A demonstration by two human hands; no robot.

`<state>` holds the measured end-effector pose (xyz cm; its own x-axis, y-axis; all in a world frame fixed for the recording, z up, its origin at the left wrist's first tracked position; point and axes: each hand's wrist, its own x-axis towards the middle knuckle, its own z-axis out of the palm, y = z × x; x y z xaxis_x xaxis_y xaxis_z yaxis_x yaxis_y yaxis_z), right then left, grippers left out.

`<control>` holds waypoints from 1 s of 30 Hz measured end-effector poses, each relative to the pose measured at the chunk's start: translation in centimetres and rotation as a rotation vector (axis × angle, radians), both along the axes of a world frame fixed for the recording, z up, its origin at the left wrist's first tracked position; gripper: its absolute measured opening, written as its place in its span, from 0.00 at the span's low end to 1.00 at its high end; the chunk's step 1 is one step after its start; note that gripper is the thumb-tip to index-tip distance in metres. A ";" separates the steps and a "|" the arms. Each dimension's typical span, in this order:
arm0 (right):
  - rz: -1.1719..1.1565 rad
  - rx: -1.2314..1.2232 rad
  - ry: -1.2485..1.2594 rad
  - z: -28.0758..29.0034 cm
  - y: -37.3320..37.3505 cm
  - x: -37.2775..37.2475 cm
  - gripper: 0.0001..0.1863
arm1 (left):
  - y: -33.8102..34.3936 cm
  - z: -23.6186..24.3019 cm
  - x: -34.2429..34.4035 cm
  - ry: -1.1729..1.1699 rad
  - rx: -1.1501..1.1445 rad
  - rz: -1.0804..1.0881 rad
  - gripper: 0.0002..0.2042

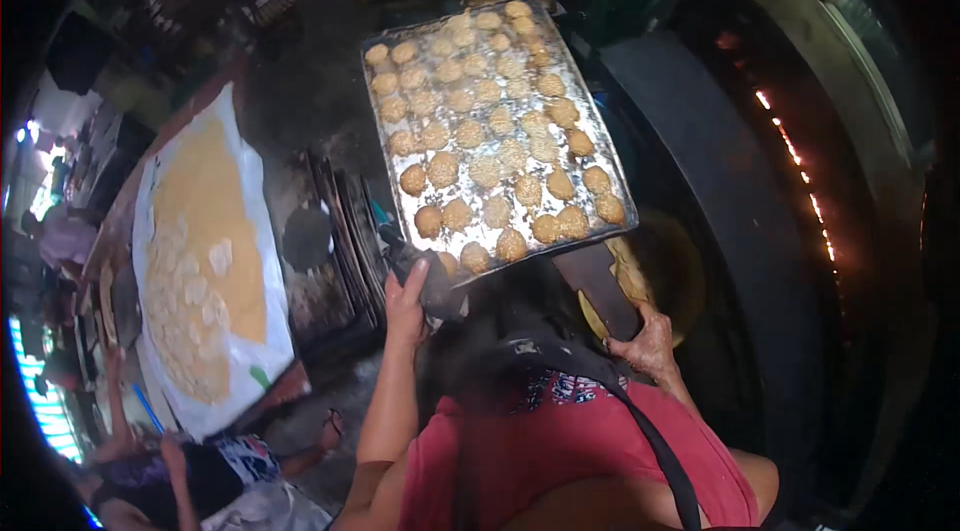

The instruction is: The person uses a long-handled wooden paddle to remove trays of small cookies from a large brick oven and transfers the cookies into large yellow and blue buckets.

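Both bare forearms rise from the lower edge, elbows bent. The left hand [406, 297] is raised highest, its fingers curled closed in a grip and the thumb pointing up. The right hand [645, 343] sits lower and further right, knuckles up, fingers wrapped closed in a grip, wrist angled inward.

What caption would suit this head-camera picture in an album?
Left hand and right hand steady a tray of browned biscuits.

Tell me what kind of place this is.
Likely a small, dim bakery: a baking tray full of browned cookies, a dark oven glowing along a slit, and rolled dough sheet with rounds cut out.
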<state>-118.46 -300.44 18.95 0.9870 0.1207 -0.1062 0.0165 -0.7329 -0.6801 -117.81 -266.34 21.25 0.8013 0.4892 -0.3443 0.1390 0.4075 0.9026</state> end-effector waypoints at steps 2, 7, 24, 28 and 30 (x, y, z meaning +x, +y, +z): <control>-0.071 0.028 -0.022 0.3 4.3 4.0 0.33 | 3.4 -1.5 4.4 -0.086 0.041 -0.018 0.11; 0.026 0.074 -0.037 1.6 11.6 13.6 0.33 | 10.5 0.6 12.0 -0.141 0.138 0.089 0.12; 0.223 -0.215 -0.043 4.9 34.9 48.2 0.36 | 37.5 -5.3 40.3 -0.245 -0.074 0.045 0.16; 0.265 -0.252 0.038 5.0 42.6 57.0 0.37 | 44.6 0.6 49.1 -0.104 0.098 0.022 0.15; 0.285 -0.223 0.013 5.7 45.9 62.4 0.37 | 47.6 0.4 54.0 -0.057 0.254 -0.016 0.16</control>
